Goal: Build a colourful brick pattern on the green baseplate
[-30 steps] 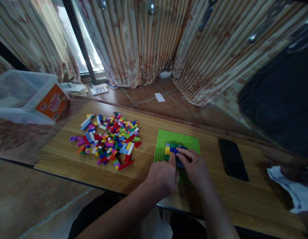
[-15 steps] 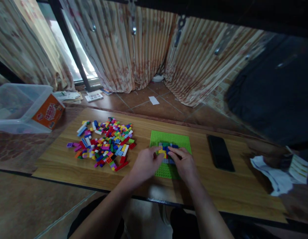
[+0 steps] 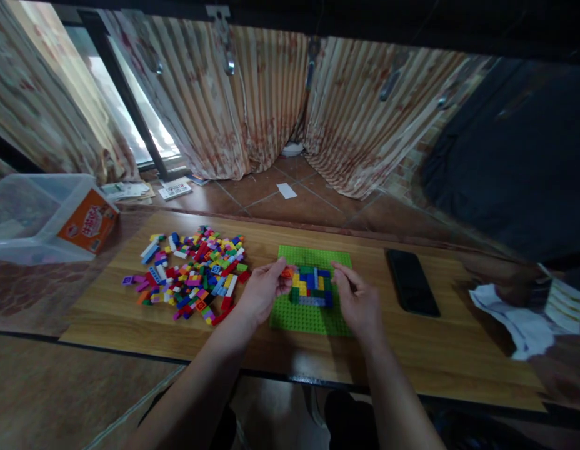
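Observation:
A green studded baseplate (image 3: 290, 319) lies on the wooden table, carrying a low built block of bricks (image 3: 313, 301) in blue, yellow, green, red and grey. Between the thumb and fingers of my left hand (image 3: 264, 290) is an orange brick (image 3: 287, 273), held just off the block's left side. My right hand (image 3: 360, 306) hovers by the block's right side, fingers curled and thumb close to the index finger. No brick shows at its fingertips.
A heap of loose bricks (image 3: 191, 275) in many colours spreads over the table's left part. The black phone (image 3: 412, 282) lies right of the baseplate, with crumpled white paper (image 3: 512, 319) farther right. A clear plastic bin (image 3: 41, 215) with an orange label stands at far left.
Both hands have drawn apart from the brick block, uncovering its top. The orange brick now shows in my left hand. The camera view has shifted slightly.

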The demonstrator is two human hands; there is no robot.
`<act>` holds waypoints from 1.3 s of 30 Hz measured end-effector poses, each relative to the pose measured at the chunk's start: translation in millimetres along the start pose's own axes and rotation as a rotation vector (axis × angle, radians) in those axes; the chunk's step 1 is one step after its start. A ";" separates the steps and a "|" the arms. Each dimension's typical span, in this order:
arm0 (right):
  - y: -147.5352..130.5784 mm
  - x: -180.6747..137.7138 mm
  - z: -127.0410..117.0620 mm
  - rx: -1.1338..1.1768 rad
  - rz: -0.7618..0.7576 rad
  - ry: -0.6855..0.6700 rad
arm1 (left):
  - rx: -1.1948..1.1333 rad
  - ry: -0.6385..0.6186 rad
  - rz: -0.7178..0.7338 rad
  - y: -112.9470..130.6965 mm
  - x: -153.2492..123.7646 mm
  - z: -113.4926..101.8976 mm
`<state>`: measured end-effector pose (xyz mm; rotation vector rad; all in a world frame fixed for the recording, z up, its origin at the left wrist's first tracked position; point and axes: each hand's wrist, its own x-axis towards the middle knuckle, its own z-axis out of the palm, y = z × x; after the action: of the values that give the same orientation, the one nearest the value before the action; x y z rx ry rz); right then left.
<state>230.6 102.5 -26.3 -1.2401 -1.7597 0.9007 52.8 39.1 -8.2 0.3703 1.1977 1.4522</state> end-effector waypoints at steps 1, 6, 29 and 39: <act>-2.0 1.6 -2.2 -0.004 0.028 0.051 | -0.023 -0.003 -0.013 0.4 0.8 -0.1; -12.5 1.6 -1.9 0.024 0.006 0.061 | -0.024 -0.034 -0.043 -1.5 -2.1 1.2; -6.7 16.4 -25.4 0.657 0.310 0.338 | 1.227 -0.210 0.519 17.8 32.2 5.1; -16.3 10.3 -52.8 0.787 0.342 0.304 | 1.448 -0.469 0.294 38.5 66.1 24.4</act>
<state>269.0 113.6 13.2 -1.0653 -0.8161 1.3444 31.5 114.9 7.7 1.7949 1.6395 0.3949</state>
